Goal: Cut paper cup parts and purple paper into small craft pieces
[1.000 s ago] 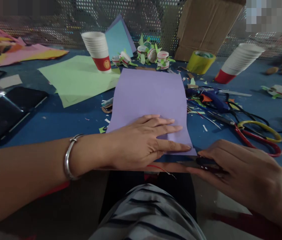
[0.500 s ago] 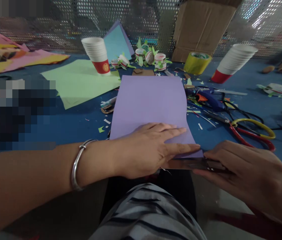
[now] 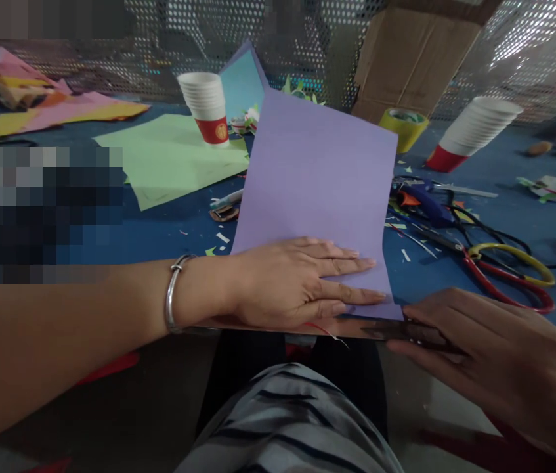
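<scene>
A purple paper sheet [image 3: 317, 177] lies on the blue table [image 3: 169, 230] in front of me, its far end lifted off the surface. My left hand [image 3: 292, 282] rests flat on the sheet's near end, fingers stretched out and together. At the table's front edge my right hand [image 3: 494, 361] is closed round a dark tool [image 3: 406, 330], probably scissors, whose tip meets the sheet's near right corner.
Red-and-yellow-handled scissors [image 3: 509, 272] and cables lie to the right. Two stacks of paper cups [image 3: 206, 105] [image 3: 469, 128], a yellow tape roll [image 3: 403, 127], a green sheet [image 3: 174, 157], a cardboard box [image 3: 415, 56] and coloured paper [image 3: 46, 105] stand farther back.
The far end of the purple sheet has risen off the table and now hides the small cup crafts behind it. Both hands stay at the sheet's near edge.
</scene>
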Demonstrator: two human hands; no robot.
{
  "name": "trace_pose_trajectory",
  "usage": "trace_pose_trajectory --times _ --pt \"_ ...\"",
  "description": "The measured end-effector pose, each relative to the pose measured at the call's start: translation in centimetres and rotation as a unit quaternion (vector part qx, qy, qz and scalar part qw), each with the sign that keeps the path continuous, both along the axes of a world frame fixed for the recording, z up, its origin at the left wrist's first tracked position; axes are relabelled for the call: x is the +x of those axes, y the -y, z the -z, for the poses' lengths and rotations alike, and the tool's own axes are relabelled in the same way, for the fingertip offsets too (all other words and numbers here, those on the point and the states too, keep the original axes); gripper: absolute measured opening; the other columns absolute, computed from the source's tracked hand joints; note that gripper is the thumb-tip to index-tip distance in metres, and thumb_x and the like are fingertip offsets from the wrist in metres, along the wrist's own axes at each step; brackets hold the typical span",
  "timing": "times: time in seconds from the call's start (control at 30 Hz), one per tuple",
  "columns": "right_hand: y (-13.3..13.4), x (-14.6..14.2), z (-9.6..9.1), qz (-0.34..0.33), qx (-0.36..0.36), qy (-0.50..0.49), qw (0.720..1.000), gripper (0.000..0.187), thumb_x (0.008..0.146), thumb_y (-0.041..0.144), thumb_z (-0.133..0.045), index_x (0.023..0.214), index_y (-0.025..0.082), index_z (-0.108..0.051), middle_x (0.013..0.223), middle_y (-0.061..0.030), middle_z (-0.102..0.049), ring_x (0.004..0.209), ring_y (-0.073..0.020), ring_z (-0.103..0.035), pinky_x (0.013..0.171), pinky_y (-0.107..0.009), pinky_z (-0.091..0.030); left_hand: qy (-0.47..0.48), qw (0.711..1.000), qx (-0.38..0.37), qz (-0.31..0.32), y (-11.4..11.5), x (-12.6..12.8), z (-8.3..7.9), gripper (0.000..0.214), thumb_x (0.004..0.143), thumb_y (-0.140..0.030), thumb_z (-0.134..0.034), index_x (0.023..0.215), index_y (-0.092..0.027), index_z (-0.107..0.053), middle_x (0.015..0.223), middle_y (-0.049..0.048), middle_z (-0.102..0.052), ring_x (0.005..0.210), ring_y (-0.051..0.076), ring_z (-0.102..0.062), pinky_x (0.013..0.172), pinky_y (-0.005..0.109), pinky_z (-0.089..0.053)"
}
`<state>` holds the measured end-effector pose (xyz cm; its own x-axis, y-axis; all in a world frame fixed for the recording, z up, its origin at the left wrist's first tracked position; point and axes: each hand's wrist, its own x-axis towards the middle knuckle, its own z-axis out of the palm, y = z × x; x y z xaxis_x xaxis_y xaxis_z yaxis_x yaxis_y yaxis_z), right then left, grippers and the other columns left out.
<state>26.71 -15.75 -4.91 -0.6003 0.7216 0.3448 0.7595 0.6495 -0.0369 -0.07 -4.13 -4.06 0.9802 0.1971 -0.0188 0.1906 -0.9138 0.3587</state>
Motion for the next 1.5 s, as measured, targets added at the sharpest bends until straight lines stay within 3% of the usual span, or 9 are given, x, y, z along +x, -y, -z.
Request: trace_pose_trajectory --times 0.27,0.63,0.83,1.03,1.23,1.5 --pt "-0.3 -0.9 0.3 0.041 0.045 -0.039 0.997 0.031 0.101 0.049 -0.052 0.108 0.02 -0.054 0.072 0.0008 -0.064 0.057 -0.0132 -0.061 0.053 -0.028 -0.043 -0.003 1.0 0.026 0.005 0.1 0.0 0.3 0.049 0.105 -0.039 -0.03 0.155 -0.037 -0.035 0.167 -0.0023 -0.026 0.154 0.017 -0.023 0.126 0.038 -0.015" --pt "-0.2 -1.6 0.0 0.04 0.057 -0.017 0.997 0.028 0.101 0.048 -0.051 0.108 0.021 -0.054 0.074 0.0003 -0.067 0.057 -0.0138 -0.061 0.053 -0.029 -0.041 0.007 0.999 0.049 0.004 0.2 0.1 0.4 0.048 0.106 -0.039 -0.031 0.154 -0.036 -0.038 0.166 0.0012 -0.03 0.152 0.02 -0.028 0.125 0.04 -0.018" --pt "0.0 -1.9 0.1 0.015 0.106 0.016 0.994 0.029 0.101 0.041 -0.056 0.111 0.014 -0.053 0.072 -0.0001 -0.065 0.058 -0.012 -0.06 0.055 -0.027 -0.039 0.0 0.999 0.039 0.003 0.2 0.1 0.4 0.048 0.106 -0.039 -0.03 0.154 -0.036 -0.038 0.166 0.0014 -0.028 0.153 0.02 -0.026 0.125 0.041 -0.018" --pt "-0.1 -2.1 0.2 0.017 0.127 0.017 0.992 0.028 0.101 0.041 -0.056 0.104 0.013 -0.055 0.064 0.0032 -0.059 0.053 -0.0084 -0.056 0.053 -0.025 -0.035 -0.012 0.999 0.037 0.005 0.2 0.1 0.2 0.049 0.106 -0.04 -0.029 0.154 -0.037 -0.036 0.167 0.0016 -0.026 0.153 0.022 -0.026 0.124 0.043 -0.018" --pt "0.1 -2.1 0.6 0.048 0.167 0.041 0.984 0.028 0.1 0.044 -0.057 0.1 0.016 -0.058 0.073 0.0005 -0.066 0.058 -0.0095 -0.058 0.055 -0.028 -0.034 -0.01 0.999 0.033 0.003 0.3 0.1 0.2 0.049 0.106 -0.042 -0.028 0.154 -0.037 -0.036 0.167 0.001 -0.026 0.153 0.021 -0.025 0.124 0.042 -0.017" --pt "0.2 -2.3 0.5 0.022 0.142 0.034 0.989 0.027 0.098 0.038 -0.062 0.094 0.012 -0.059 0.072 -0.001 -0.065 0.06 -0.0087 -0.059 0.059 -0.025 -0.038 -0.016 1.0 0.013 -0.004 0.1 0.1 0.2 0.05 0.106 -0.042 -0.027 0.155 -0.037 -0.035 0.167 -0.0007 -0.025 0.154 0.021 -0.024 0.124 0.042 -0.015"
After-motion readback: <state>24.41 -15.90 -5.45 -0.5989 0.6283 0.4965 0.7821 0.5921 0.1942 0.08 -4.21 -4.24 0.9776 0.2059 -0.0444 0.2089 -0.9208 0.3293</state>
